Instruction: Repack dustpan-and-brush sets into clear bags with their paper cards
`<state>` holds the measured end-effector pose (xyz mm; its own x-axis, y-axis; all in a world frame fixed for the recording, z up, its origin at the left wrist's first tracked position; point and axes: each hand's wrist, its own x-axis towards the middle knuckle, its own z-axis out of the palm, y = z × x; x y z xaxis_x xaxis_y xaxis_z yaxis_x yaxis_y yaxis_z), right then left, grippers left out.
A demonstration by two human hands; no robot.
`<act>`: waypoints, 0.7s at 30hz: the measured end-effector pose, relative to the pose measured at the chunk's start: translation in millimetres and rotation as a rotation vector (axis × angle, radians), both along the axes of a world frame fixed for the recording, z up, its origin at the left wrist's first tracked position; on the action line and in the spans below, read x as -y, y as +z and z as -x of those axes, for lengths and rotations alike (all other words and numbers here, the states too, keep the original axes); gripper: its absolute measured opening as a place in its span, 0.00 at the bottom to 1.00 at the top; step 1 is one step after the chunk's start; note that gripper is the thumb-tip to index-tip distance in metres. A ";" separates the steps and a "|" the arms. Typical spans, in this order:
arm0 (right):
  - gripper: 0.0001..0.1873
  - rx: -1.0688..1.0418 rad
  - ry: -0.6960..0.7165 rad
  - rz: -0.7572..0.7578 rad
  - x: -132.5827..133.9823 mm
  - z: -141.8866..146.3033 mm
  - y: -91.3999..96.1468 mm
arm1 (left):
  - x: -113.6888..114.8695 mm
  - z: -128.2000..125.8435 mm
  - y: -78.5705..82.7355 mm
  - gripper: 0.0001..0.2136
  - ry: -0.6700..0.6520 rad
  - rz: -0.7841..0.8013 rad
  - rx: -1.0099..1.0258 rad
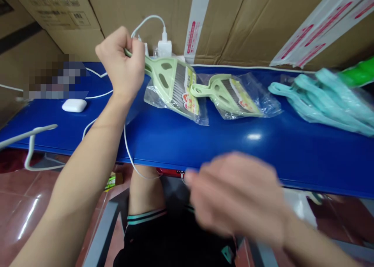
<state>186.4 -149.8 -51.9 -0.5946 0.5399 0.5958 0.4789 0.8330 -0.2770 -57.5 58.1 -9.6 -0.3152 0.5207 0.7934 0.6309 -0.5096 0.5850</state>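
Observation:
My left hand (pixel 124 62) is closed round the handle of a light green dustpan and brush set (pixel 163 80) above the blue table. A clear bag and a yellow printed label cover part of that set. Just right of it lies a second, smaller light green dustpan and brush set (pixel 224 95), also bagged and labelled. My right hand (pixel 233 193), smeared by motion, hovers in front of the table's near edge. Its fingers look curled, but whether anything is in them cannot be made out.
Several turquoise bagged handled items (pixel 324 99) lie at the right of the blue table (pixel 233 138). A white earbud case (pixel 74 105), a white charger (pixel 164 48) and loose cables are on the left half. Cardboard boxes (pixel 248 25) stand behind. A white metal hook (pixel 32 132) juts in at left.

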 end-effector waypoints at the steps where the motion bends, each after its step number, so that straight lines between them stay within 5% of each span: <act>1: 0.09 -0.104 -0.076 -0.010 -31.4 -0.7 18.0 | 0.6 0.8 0.3 0.30 0.014 -0.034 0.019; 4: 0.04 -0.372 -0.388 0.341 -124.2 6.0 48.4 | -1.8 10.0 1.4 0.30 0.049 -0.128 0.056; 7: 0.08 -0.578 -0.550 0.637 -174.3 17.9 50.5 | -11.8 29.8 6.9 0.28 0.074 -0.275 0.157; 10: 0.19 -0.641 -0.500 0.765 -175.9 25.8 43.6 | -22.2 47.2 14.5 0.25 0.072 -0.499 0.321; 15: 0.27 -0.750 -0.048 1.204 -158.3 30.2 39.5 | -24.0 40.8 12.3 0.24 0.033 -0.595 0.336; 21: 0.18 -0.826 -0.161 1.095 -167.4 18.2 27.5 | -22.5 24.9 -1.0 0.22 -0.073 -0.606 0.255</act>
<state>168.2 17.6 -24.4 -0.1670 0.9856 -0.0268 -0.0737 -0.0396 -0.9965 -82.4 80.5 -10.5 -0.5126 0.0327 0.8580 0.4620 -0.8318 0.3077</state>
